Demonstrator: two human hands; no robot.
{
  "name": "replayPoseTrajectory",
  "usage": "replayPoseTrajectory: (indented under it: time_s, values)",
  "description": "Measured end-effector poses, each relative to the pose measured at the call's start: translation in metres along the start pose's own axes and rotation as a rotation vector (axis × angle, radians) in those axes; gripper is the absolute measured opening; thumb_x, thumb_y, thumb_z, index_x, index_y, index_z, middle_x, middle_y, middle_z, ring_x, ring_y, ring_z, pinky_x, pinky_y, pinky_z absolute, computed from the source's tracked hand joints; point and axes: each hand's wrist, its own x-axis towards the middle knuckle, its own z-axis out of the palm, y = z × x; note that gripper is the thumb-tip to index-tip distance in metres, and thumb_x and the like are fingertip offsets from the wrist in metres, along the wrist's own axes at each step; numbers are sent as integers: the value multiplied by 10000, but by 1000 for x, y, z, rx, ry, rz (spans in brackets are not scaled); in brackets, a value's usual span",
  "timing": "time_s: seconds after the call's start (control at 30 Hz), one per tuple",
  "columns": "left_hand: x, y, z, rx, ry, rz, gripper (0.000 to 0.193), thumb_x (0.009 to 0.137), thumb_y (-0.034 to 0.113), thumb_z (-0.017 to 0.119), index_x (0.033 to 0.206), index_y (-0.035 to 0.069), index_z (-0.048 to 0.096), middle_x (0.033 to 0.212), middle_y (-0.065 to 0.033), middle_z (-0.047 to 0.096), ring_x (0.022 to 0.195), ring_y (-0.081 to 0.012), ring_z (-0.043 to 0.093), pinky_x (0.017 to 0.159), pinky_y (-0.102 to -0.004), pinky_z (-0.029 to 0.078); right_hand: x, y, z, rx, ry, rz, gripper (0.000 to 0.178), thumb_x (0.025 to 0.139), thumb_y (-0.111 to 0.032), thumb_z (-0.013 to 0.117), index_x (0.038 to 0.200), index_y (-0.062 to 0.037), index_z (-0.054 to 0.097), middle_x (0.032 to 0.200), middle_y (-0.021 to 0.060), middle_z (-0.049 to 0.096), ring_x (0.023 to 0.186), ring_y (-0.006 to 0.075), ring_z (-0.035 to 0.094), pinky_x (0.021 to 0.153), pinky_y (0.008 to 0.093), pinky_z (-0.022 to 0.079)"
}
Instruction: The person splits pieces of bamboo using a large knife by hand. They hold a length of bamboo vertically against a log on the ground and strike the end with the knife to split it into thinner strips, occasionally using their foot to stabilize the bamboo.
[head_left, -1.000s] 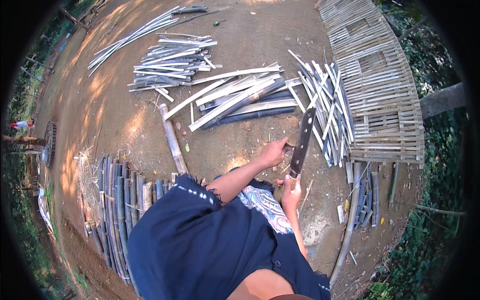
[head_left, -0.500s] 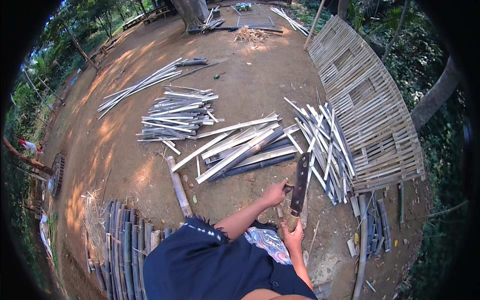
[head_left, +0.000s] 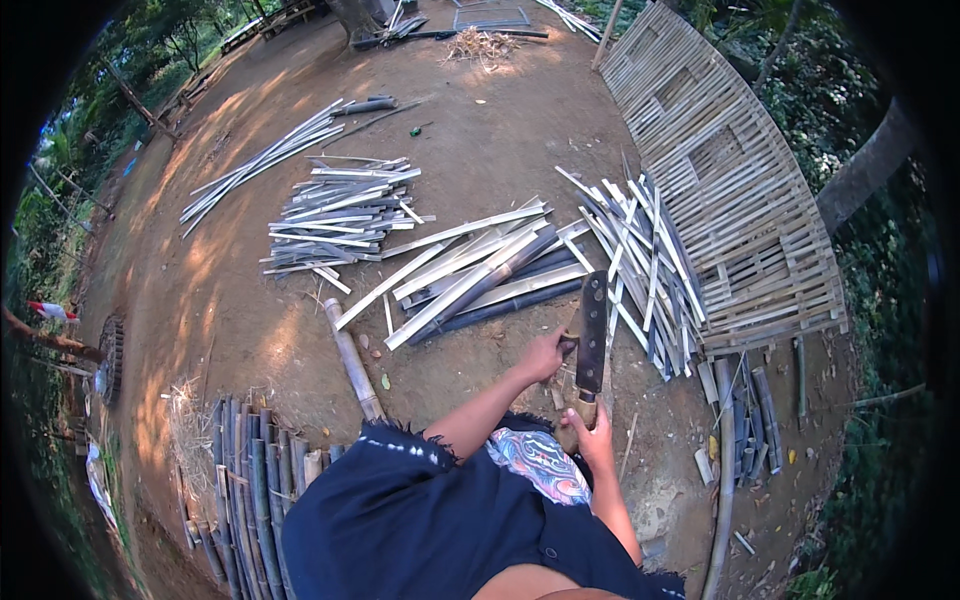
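In front of my lap, my right hand (head_left: pixel 592 432) is closed around the handle of a broad dark machete (head_left: pixel 592 340). Its blade, marked by a row of holes, points away from me with the flat side showing. My left hand (head_left: pixel 543 355), just left of the blade, is closed on a small brown piece (head_left: pixel 569 345) whose kind I cannot make out. That piece is close against the blade's left edge; whether they touch is unclear. Beyond the blade tip lie split bamboo lengths (head_left: pixel 500 275), pale inside and dark outside.
More bamboo strips are heaped at left (head_left: pixel 340 215) and right (head_left: pixel 655 270). A woven bamboo panel (head_left: pixel 735 170) stands along the right side. A bamboo pole (head_left: pixel 353 360) lies left of my knee, near bundled dark poles (head_left: pixel 262 490). Dry shavings (head_left: pixel 480 47) lie far ahead.
The whole scene has shifted upward and slightly left in the view. The machete's blade has turned a little and shows more of its flat side. Both hands keep their hold.
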Motion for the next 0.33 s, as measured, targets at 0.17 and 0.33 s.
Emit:
replayPoseTrajectory:
  time_s: [0.17, 0.33]
  values:
    - [4, -4, -6, 75, -63, -23, 480, 995, 374, 567, 1395, 114, 524, 1095, -245, 702, 1005, -455, 663, 844, -552, 507, 14, -7, -1, -70, -25, 103, 234, 908, -188, 735, 994, 24, 686, 860, 89, 754, 773, 150, 719, 729, 328, 562]
    - [10, -9, -7, 113, -75, -48, 535, 991, 349, 584, 1451, 98, 478, 1165, -226, 698, 1103, -434, 645, 956, -538, 491, 21, 8, 7, 206, -72, 132, 416, 882, -102, 709, 1278, -19, 612, 1121, 137, 729, 828, 235, 737, 807, 360, 587]
